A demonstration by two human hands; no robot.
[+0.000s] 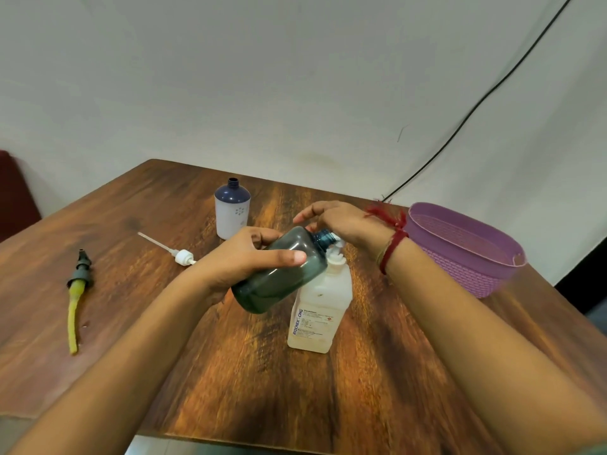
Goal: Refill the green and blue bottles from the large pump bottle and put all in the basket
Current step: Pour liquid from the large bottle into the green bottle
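Holding the green bottle (282, 270) tipped in our left hand (249, 261), we have fingers and thumb wrapped round its body. Its base points down toward us and its open neck is raised away to the right. Its long axis slants from near-left to far-right, and the mouth sits right at the white pump head (335, 256) of the large pump bottle (320, 310). That bottle stands upright near the middle of the table (230, 389), a little toward the right edge.

We judge the next press turns on this meeting: the spout must aim into the neck, and the neck itself hides whether the spout is inside or only beside it. Our right hand (345, 228) lies on top of the pump head, its fingers stretched loosely leftward and clasping nothing we can see. It is the hand placed to push down, while the left only has to keep the mouth steady. Through the tinted wall we cannot tell how full the green bottle is.

Farther out, the blue bottle (232, 211) stands upright and uncapped toward the far edge. A white pump with its tube (182, 256) lies flat left of centre, and a dark pump with a yellowed tube (77, 284) lies near the left edge. The purple basket (460, 270) sits at the right edge, with no bottle in it yet. Behind the dark-grained wood is a pale wall (295, 77), where a black cable (476, 106) slants down toward the table's far right corner.
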